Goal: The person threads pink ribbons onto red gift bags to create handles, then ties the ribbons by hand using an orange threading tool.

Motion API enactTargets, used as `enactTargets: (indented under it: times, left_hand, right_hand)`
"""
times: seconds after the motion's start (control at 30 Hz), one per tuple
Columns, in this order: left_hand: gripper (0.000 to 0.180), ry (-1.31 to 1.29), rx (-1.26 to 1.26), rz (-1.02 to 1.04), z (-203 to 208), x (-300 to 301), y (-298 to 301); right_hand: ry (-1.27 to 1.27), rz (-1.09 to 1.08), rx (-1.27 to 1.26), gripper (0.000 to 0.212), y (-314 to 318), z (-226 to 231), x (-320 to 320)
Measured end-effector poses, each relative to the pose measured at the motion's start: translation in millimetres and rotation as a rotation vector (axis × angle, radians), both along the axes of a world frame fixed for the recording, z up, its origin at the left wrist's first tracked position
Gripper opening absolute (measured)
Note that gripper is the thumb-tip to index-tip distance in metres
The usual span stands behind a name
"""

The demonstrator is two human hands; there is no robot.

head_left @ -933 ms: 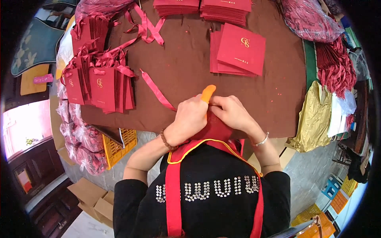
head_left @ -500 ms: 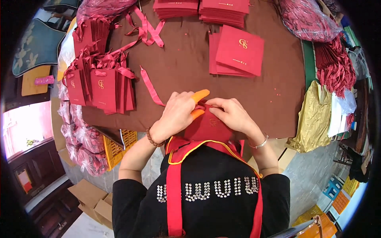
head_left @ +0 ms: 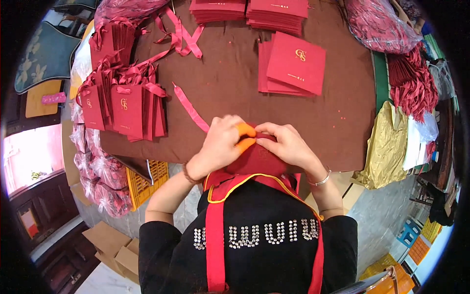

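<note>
A red paper gift bag (head_left: 256, 160) with a faint gold print leans against my apron at the table's near edge. My left hand (head_left: 223, 143), with orange covers on thumb and index finger, pinches at the bag's top edge. A pink-red ribbon (head_left: 189, 108) runs from that hand up and left across the table; its other end is hidden by my fingers. Thumb and index finger of my right hand (head_left: 288, 145) are closed on the same top edge, almost touching the left fingertips. What lies between the fingertips is too small to make out.
Finished-looking red bags with ribbon handles (head_left: 128, 110) stand at the left. Loose ribbons (head_left: 183, 36) lie behind them. Flat red bags (head_left: 296, 63) are stacked right of centre, with more stacks (head_left: 276, 17) at the far edge. A gold plastic bag (head_left: 387, 147) hangs at the right.
My left index finger, stretched out before, has curled down into a pinch with the thumb. Both hands' fingertips have come closer together, and the ribbon's near end has shifted slightly right.
</note>
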State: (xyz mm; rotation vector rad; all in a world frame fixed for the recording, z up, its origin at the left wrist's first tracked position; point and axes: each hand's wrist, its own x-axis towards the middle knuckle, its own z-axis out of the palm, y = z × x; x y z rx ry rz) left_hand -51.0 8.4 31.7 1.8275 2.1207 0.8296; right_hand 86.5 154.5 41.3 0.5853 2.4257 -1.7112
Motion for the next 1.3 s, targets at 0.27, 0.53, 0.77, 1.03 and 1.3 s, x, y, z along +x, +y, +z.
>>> enactTargets:
  times: [0.27, 0.53, 0.77, 1.03, 1.3]
  left_hand:
    - [0.014, -0.237, -0.258, -0.101, 16, -37, 19]
    - [0.027, -0.317, -0.708, -0.405, 22, -55, 46]
    - [0.028, -0.751, -0.980, -0.626, -1, -73, 69]
    - [0.021, -1.049, -1.033, -0.626, -9, -71, 70]
    - [0.023, -1.006, -0.661, -0.355, -43, -52, 59]
  right_hand:
    - [0.109, 0.028, 0.289, 0.026, -15, 4, 0]
    - [0.214, -0.018, 0.548, 0.017, -32, -8, 2]
    - [0.490, -0.005, 0.688, 0.014, -37, -11, -2]
    - [0.520, 0.004, 0.602, 0.014, -30, -14, -1]
    - [0.182, -0.119, 0.206, 0.019, -25, -2, -3]
